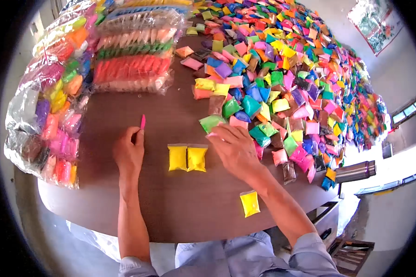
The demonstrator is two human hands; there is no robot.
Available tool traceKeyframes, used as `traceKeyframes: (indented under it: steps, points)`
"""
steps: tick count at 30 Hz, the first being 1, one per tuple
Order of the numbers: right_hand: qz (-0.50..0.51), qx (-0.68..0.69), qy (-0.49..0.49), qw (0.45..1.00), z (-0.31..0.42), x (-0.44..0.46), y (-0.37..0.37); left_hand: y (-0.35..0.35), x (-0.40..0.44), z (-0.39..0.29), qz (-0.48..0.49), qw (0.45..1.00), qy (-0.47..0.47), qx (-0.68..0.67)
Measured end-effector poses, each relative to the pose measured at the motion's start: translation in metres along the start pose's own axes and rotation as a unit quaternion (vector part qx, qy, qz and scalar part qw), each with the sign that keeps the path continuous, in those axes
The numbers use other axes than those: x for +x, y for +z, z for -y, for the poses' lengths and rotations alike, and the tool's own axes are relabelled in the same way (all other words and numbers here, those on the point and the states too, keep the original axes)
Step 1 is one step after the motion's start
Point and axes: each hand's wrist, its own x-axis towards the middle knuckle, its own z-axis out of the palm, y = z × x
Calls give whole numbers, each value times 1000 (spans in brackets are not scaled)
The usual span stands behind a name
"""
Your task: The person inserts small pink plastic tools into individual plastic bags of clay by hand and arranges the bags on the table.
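Note:
My left hand (129,148) is closed in a pinch on a slim bright pink piece (143,122) that sticks up past the fingertips; its kind is unclear. At the near-left edge of the pile, my right hand (234,148) has bent, closed fingers beside a light green packet (211,123). A bit of pale pink shows at its fingertips, but what they grip is mostly hidden. Between the hands, two clear packets with yellow filling (187,158) lie side by side. Another yellow packet (250,204) rests near the table's front edge, beside my right forearm.
A large heap of small coloured packets (282,87) covers the right and back of the brown table (125,108). Clear bags of sorted packets (131,69) stand at the back left, with more bags (46,124) along the left edge. A metal flask (356,171) lies at the right.

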Motion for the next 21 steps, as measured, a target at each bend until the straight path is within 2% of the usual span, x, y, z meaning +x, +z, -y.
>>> traceKeyframes:
  steps: [1, 8, 11, 17, 19, 21]
  points:
    - [-3, -12, 9, 1000, -5, 2, 0, -2, 2, 3, -5, 999, 41, -1]
    - [4, -50, 49, 998, -40, -4, -7, -1, 2, 5, -2, 999, 32, 27]
    - [-9, -15, 67, 998, -43, -9, -11, -2, 1, 1, 3, 999, 32, 34]
    - [-43, -7, 127, 991, -13, -45, -43, -1, 2, -1, 6, 1000, 9, -4]
    - [-30, 27, 202, 979, -1, -73, -59, 0, 2, 1, 38, 999, -35, -13]
    - [-25, 24, 215, 976, 13, -105, -73, 1, 3, 3, 30, 999, -17, -18]
